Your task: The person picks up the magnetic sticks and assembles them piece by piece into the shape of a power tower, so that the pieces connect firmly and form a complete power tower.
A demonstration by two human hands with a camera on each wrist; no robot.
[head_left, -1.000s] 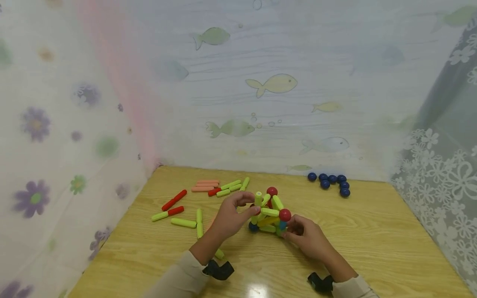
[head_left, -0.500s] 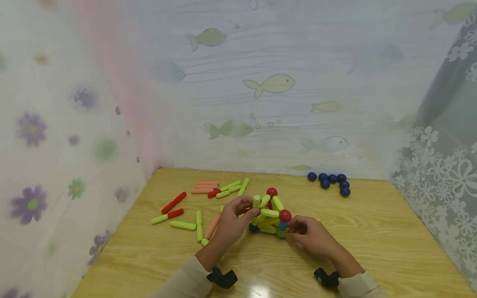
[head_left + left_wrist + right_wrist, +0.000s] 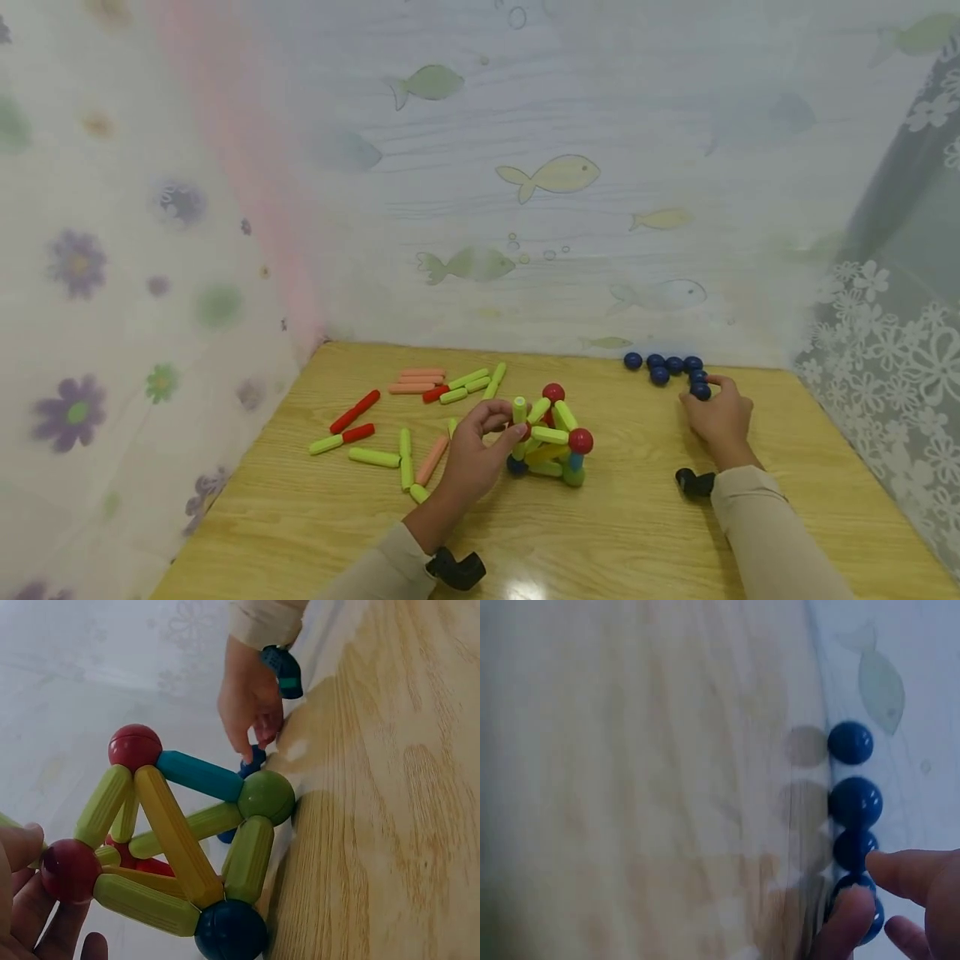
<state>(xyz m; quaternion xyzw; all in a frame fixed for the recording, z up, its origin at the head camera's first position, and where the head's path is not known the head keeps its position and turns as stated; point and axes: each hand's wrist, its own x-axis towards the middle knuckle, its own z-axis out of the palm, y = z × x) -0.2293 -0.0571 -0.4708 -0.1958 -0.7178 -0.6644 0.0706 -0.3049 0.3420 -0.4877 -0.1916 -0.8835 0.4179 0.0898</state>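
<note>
A frame of toy building sticks and balls (image 3: 550,435) stands on the table, with red balls on top and blue and green balls at its foot. At its left corner, my left hand (image 3: 480,446) grips the red ball (image 3: 71,871), from which a lime stick (image 3: 519,409) points upward. Over at the back right, my right hand (image 3: 722,421) has its thumb and fingers round the nearest blue ball (image 3: 700,391) of a small group. In the right wrist view, the thumb (image 3: 847,919) partly hides the balls at that end.
Loose lime, red and peach sticks lie left of the frame, including a red stick (image 3: 355,411) and several peach sticks (image 3: 417,388). More blue balls (image 3: 658,376) sit by the back edge, close to the printed curtain (image 3: 570,250).
My right hand has left the frame's right side and moved right and back to the blue balls. My left hand stays at the red ball on the frame's left corner.
</note>
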